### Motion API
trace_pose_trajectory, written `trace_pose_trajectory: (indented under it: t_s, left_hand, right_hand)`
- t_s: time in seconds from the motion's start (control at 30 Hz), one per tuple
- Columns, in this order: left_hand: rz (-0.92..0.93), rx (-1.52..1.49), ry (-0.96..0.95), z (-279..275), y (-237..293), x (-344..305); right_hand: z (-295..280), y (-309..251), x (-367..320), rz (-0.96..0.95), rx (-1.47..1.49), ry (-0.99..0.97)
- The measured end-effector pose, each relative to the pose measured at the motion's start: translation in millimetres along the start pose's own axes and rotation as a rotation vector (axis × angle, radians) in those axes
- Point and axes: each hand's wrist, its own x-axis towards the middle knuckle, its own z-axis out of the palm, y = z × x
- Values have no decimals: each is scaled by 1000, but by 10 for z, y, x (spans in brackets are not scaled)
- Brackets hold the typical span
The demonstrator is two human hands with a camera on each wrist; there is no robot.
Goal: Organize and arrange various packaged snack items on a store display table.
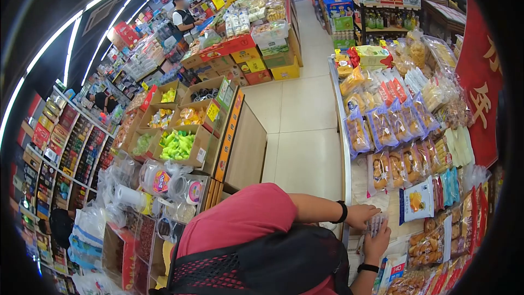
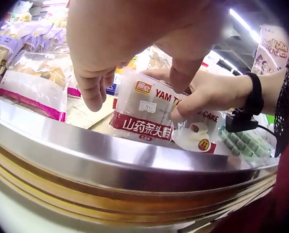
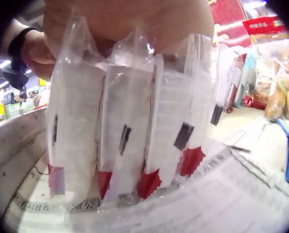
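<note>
Clear packs of yam cake (image 2: pixel 147 104), with red lettering and a small price sticker, stand at the metal front edge of a display counter. My right hand (image 1: pixel 377 240) grips them, its thumb over the front of a pack and its fingers behind in the left wrist view. Seen from the right wrist, several packs (image 3: pixel 125 121) stand side by side on printed paper beneath the right hand (image 3: pixel 130 22). My left hand (image 1: pixel 361 217) is just beside them; in its wrist view the left hand (image 2: pixel 144 39) hangs over their top with fingers loosely bent and apart.
Bagged bread (image 1: pixel 390 169) and purple-edged bags (image 1: pixel 385 125) line the counter farther along. A blue and white bag (image 1: pixel 417 202) lies beyond my hands. The counter's metal rim (image 2: pixel 134 160) runs along its front. Across the aisle (image 1: pixel 303 98) stand boxes of sweets (image 1: pixel 177 143).
</note>
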Motion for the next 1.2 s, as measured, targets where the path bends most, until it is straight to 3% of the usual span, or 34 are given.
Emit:
trace_pose_trajectory:
  t_s: [0.2,0.27,0.47,0.97,1.03,1.1,1.13,1.17,1.2]
  left_hand:
    - [-28,63,23,-110,-8,22]
    - [74,223,157,-78,-77,37]
    - [121,365,79,-100,-90,85]
    - [97,392,-7,-122,-59,246]
    - [118,382,10,-120,-139,332]
    - [149,363,53,22,-200,429]
    - [268,264,113,114,-330,488]
    - [218,231,25,-140,-51,408]
    - [323,179,131,4,-256,479]
  right_hand:
    - [19,-212,208,-41,-139,10]
    - [48,-226,234,-87,-184,42]
    - [69,-168,275,-41,-177,44]
    - [-134,-36,184,97,-50,14]
    - [-212,-106,225,-2,-2,-92]
    - [-150,-132,211,-214,-63,129]
    - [-190,-170,246,-133,-9,72]
    - [-221,-199,251,-125,-21,78]
    - [-360,-289,280,-160,22,52]
